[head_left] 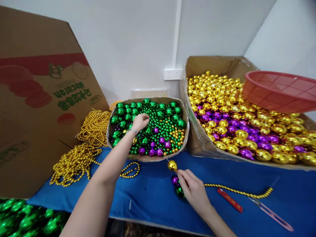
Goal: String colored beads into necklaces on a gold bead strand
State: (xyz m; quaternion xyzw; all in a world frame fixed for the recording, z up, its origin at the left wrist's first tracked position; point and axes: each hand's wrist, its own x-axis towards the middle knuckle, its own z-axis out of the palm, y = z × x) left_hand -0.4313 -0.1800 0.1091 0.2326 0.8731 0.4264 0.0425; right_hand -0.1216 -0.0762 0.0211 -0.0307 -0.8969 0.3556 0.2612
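My left hand [140, 121] is over the cardboard box of mixed beads [186, 140], its fingers pinched together; whatever they hold is too small or hidden to make out. My right hand [194, 187] is closed on a bead string just in front of that box. On this string a gold ball [172, 165] sits at the fingertips, with a thin needle-like tip [165, 155] pointing up-left past it. A purple ball [175, 180] and a green ball [179, 191] hang beside the fingers. From behind this hand a strand of small gold beads [237, 190] runs right across the blue cloth.
A large box of gold and purple balls [247, 138] stands right, a red plastic basket [278, 92] resting on it. Gold bead strands [74, 164] lie left beside a tall carton [37, 98]. Pink-handled scissors [276, 217] and a red strip [230, 199] lie on the blue cloth [148, 197].
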